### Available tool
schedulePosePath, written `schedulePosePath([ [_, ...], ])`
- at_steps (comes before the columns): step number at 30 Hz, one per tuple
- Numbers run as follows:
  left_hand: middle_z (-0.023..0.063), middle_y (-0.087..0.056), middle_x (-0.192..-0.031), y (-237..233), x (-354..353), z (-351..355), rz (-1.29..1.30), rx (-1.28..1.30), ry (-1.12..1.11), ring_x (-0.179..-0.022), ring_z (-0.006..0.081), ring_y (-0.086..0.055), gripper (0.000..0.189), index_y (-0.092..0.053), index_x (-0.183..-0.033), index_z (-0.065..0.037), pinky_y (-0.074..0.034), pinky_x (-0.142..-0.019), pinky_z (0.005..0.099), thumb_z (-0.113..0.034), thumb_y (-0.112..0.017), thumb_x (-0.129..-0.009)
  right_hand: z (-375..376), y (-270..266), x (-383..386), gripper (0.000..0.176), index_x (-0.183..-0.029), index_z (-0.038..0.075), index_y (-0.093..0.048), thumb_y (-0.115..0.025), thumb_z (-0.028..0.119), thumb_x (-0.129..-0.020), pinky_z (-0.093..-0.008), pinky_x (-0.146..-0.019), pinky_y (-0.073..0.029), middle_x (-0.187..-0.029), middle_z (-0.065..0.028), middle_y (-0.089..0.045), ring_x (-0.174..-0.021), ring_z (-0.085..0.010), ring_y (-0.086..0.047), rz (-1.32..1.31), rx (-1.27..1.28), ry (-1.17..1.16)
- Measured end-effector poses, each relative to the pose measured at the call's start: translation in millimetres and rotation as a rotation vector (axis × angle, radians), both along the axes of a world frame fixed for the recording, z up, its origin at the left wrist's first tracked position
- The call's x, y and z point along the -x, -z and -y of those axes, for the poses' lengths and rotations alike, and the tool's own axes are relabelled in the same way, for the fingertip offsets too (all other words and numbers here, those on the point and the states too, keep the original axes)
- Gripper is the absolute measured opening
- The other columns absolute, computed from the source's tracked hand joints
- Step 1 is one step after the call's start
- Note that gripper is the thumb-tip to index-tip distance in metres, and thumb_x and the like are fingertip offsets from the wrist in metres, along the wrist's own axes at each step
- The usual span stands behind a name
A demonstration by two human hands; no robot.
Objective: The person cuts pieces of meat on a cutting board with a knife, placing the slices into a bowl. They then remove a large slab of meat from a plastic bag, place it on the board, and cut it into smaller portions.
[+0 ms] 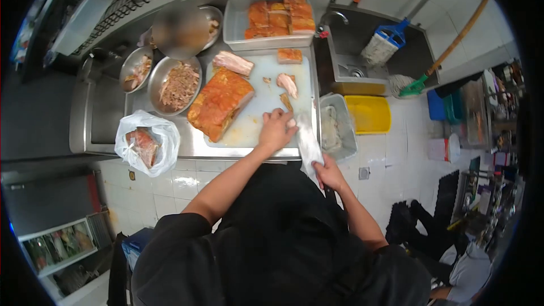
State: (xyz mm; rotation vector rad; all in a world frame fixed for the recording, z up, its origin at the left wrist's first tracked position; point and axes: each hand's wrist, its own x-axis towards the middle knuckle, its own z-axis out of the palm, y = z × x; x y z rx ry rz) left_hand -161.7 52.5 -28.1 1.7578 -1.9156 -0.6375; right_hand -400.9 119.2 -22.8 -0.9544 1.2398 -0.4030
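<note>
My right hand (328, 173) grips the dark handle of a cleaver (309, 143), its broad blade over the right edge of the white cutting board (266, 99). Close to the blade, my left hand (276, 130) has its fingers bent down at the board. Whatever lies under those fingers is mostly hidden. A large slab of roast pork (221, 102) with orange-brown skin rests on the board to the left. Behind it lies a cut pork strip (233, 63). Smaller pieces of pork (287, 84) and a skin-topped block (289, 55) sit at the back right.
Metal bowls (154, 97) of chopped meat stand left. A tray (241, 34) of pork blocks is behind the board. A plastic bag (130, 156) holds meat at the counter edge. Right are a grey bin (347, 141), yellow tub (377, 114) and sink (347, 69). Another person (464, 266) is lower right.
</note>
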Motion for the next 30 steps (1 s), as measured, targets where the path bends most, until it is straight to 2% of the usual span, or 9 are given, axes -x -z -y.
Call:
schedulePosePath([
  [2,0.0155,-0.059,-0.122,-3,5,-3,0.011,0.002,-0.047,-0.111,0.0384,-0.049,0.041,-0.067,-0.124,-0.009,-0.043,-0.099,0.0458,-0.021,-0.074,-0.086,-3,-8,-16,0.028,-0.125,0.0,-0.053,-0.052,0.015,-0.101,-0.032,-0.035,-0.041,-0.054,-0.0033,-0.051,-0.036,-0.0154,-0.049,-0.014,-0.057,-0.176],
  [9,0.0151,-0.059,-0.123,9,-21,-6,-0.216,-0.021,-0.068,-0.112,0.0392,-0.05,0.04,-0.066,-0.124,-0.007,-0.046,-0.099,0.045,-0.015,-0.073,-0.085,5,-23,-31,0.029,-0.126,-0.001,-0.052,-0.051,0.014,-0.101,-0.0323,-0.036,-0.042,-0.06,-0.0052,-0.054,-0.038,-0.0145,-0.049,-0.032,-0.061,-0.186],
  [15,0.0111,-0.047,-0.143,-24,-60,-4,0.043,-0.201,0.314,-0.121,0.0387,-0.047,0.074,-0.049,-0.143,-0.013,-0.045,-0.104,0.0445,-0.012,-0.08,-0.076,2,-22,-41,0.031,-0.129,0.001,-0.052,-0.05,0.015,-0.102,-0.0315,-0.036,-0.043,-0.063,-0.0054,-0.056,-0.038,-0.0137,-0.05,-0.101,-0.061,-0.157],
  [18,0.0116,-0.046,-0.144,-46,-71,-3,0.117,-0.327,0.396,-0.124,0.0392,-0.045,0.075,-0.049,-0.144,-0.013,-0.044,-0.108,0.0445,-0.007,-0.078,-0.075,-8,-15,-49,0.033,-0.132,0.002,-0.05,-0.05,0.014,-0.102,-0.0315,-0.036,-0.043,-0.065,-0.0056,-0.056,-0.038,-0.0133,-0.05,-0.059,-0.066,-0.097],
  [20,0.0123,-0.043,-0.147,-34,-79,-4,0.088,-0.366,0.43,-0.129,0.0396,-0.042,0.074,-0.049,-0.144,-0.013,-0.043,-0.109,0.0447,-0.003,-0.076,-0.076,-12,-7,-58,0.034,-0.134,0.002,-0.05,-0.05,0.014,-0.102,-0.0316,-0.036,-0.043,-0.066,-0.0057,-0.056,-0.038,-0.0132,-0.05,-0.012,-0.065,-0.07],
  [23,0.0129,-0.049,-0.138,-2,-88,-8,-0.062,-0.218,0.331,-0.124,0.039,-0.047,0.059,-0.056,-0.135,-0.011,-0.046,-0.104,0.0447,0.001,-0.072,-0.079,-14,-5,-71,0.038,-0.138,0.003,-0.047,-0.05,0.014,-0.102,-0.0314,-0.036,-0.043,-0.067,-0.0057,-0.057,-0.038,-0.013,-0.049,-0.021,-0.072,-0.092],
  [25,0.0144,-0.052,-0.131,3,-90,-8,-0.249,-0.139,0.225,-0.122,0.0384,-0.049,0.05,-0.06,-0.13,-0.008,-0.046,-0.103,0.0439,-0.003,-0.073,-0.082,-13,-12,-80,0.035,-0.136,0.004,-0.048,-0.052,0.013,-0.102,-0.0302,-0.035,-0.041,-0.063,-0.0025,-0.052,-0.036,-0.0118,-0.046,-0.02,-0.08,-0.074],
  [28,0.0167,-0.057,-0.127,4,-93,-9,-0.304,-0.061,0.184,-0.117,0.0376,-0.057,0.047,-0.064,-0.127,-0.005,-0.048,-0.1,0.042,-0.011,-0.077,-0.083,-11,-20,-91,0.037,-0.138,0.004,-0.048,-0.051,0.013,-0.102,-0.0305,-0.036,-0.042,-0.066,-0.0041,-0.056,-0.038,-0.0124,-0.049,-0.048,-0.07,-0.105],
  [30,0.0171,-0.058,-0.125,0,-101,-8,-0.3,-0.034,0.163,-0.116,0.0378,-0.058,0.046,-0.064,-0.129,-0.005,-0.049,-0.098,0.0423,-0.015,-0.076,-0.085,-3,-38,-105,0.033,-0.131,0.003,-0.051,-0.052,0.016,-0.101,-0.0305,-0.036,-0.042,-0.064,-0.0039,-0.055,-0.039,-0.0126,-0.05,-0.044,-0.011,-0.13],
])
